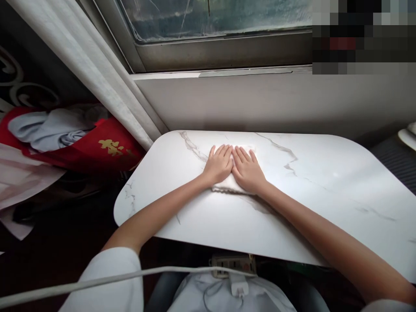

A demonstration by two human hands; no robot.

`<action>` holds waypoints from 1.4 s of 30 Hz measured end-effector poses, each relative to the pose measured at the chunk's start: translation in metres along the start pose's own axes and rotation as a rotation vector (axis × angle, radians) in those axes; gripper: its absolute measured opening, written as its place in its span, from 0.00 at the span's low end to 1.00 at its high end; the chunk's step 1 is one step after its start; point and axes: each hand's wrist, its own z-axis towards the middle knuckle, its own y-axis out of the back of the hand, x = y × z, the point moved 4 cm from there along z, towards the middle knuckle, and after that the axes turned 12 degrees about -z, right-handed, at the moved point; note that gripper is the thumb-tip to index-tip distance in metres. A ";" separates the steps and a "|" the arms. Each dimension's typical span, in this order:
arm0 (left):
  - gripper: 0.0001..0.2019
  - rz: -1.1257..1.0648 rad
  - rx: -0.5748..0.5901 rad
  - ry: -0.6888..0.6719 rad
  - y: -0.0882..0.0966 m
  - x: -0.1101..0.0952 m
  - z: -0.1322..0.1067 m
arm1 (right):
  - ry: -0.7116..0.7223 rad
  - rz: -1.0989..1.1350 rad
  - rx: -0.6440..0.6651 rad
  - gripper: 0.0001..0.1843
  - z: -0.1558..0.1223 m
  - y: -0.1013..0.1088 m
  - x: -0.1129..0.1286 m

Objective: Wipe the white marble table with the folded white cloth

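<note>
Veined white table (325,208) underneath; left hand (219,165) and right hand (247,170) flat, uncurled, palms down on white cloth (230,185); window (224,19) beyond them, red bag (84,154) leftward.

The cloth (229,185) is white and looks soft. It lies flat on the table (312,216), away from the edges. Its near side is bumpy and a bit wavy. The left hand (219,166) and right hand (248,171) cover much of it.
</note>
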 end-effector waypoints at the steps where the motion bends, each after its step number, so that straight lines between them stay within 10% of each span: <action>1: 0.24 -0.006 0.007 -0.005 0.000 -0.011 -0.017 | 0.019 -0.005 0.004 0.31 -0.019 0.005 0.006; 7: 0.26 -0.069 0.102 -0.083 0.001 -0.078 -0.110 | 0.153 0.023 -0.024 0.36 -0.130 0.039 0.026; 11: 0.28 -0.145 0.204 -0.161 -0.002 -0.098 -0.120 | 0.077 0.085 0.043 0.36 -0.157 0.044 0.015; 23: 0.26 -0.135 0.031 -0.023 -0.041 -0.050 0.090 | -0.183 0.072 0.089 0.30 0.017 -0.006 -0.109; 29: 0.26 -0.144 -0.042 0.052 -0.053 -0.051 0.137 | -0.267 0.047 0.043 0.29 0.046 -0.014 -0.147; 36: 0.26 -0.139 -0.016 0.031 -0.053 -0.069 0.114 | -0.274 -0.026 0.048 0.29 0.012 -0.008 -0.135; 42: 0.27 -0.183 0.050 -0.086 -0.054 -0.124 0.035 | -0.097 -0.069 0.041 0.30 -0.087 0.018 -0.112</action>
